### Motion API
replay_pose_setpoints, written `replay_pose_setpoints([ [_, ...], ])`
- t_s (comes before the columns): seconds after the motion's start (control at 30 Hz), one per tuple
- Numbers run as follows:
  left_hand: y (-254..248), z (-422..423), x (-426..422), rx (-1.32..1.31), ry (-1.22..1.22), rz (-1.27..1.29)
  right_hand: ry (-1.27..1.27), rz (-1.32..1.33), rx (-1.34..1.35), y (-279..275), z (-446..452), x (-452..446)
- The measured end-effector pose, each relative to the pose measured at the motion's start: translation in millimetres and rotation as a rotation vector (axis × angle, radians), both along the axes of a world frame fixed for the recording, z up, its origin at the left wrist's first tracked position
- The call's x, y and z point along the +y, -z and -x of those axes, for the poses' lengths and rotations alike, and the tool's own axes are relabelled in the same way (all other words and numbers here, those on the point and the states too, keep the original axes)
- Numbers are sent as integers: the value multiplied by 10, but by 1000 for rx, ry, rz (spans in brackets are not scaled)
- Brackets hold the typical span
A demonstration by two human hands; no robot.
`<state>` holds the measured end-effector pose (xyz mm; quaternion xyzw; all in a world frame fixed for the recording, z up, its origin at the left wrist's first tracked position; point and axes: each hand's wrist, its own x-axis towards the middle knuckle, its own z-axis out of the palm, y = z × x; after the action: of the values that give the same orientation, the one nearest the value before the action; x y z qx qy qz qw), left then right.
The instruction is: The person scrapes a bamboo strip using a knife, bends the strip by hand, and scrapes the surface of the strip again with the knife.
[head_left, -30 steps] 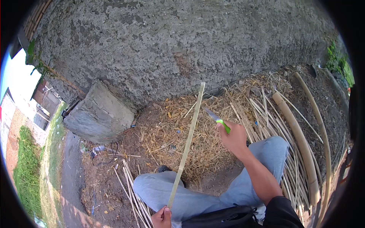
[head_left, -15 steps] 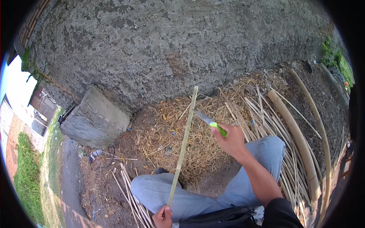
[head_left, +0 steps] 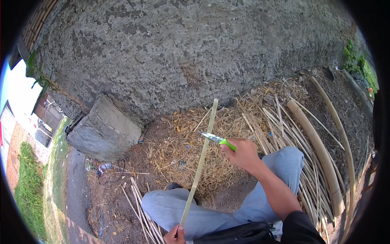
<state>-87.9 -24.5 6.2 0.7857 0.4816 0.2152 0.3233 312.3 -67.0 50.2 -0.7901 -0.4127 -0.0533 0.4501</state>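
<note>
A long, thin bamboo strip (head_left: pixel 200 166) slants up from my lap toward the wall. My left hand (head_left: pixel 174 235) pinches its lower end between thumb and fingers. In my right hand (head_left: pixel 242 153) is a knife (head_left: pixel 216 138) with a bright green handle, gripped in closed fingers. Its blade crosses the upper part of the strip, the tip reaching past the strip's left side. Whether the edge bites into the bamboo I cannot tell.
Split bamboo strips (head_left: pixel 298 148) and a thick bamboo pole (head_left: pixel 316 150) lie to the right of my knee. More thin strips (head_left: pixel 143 213) lie at left. A concrete block (head_left: pixel 106 129) stands against the rough wall (head_left: pixel 162 53). Shavings (head_left: pixel 178 152) cover the ground ahead.
The knife has moved down along the strip toward me, and its blade now lies across it. The strip's upper end has shifted slightly right and down in view. Both holds are unchanged.
</note>
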Motion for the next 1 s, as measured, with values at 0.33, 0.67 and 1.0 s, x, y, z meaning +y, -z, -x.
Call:
replay_pose_setpoints([
  [0.33,-9,500,-3,-53,-18,-34,541,134,113,124,-476,-38],
  [0.67,-67,427,-51,-45,-112,142,77,-57,118,133,-101,31],
  [1.0,215,3,-16,-163,-26,331,-130,72,200,79,440,25],
])
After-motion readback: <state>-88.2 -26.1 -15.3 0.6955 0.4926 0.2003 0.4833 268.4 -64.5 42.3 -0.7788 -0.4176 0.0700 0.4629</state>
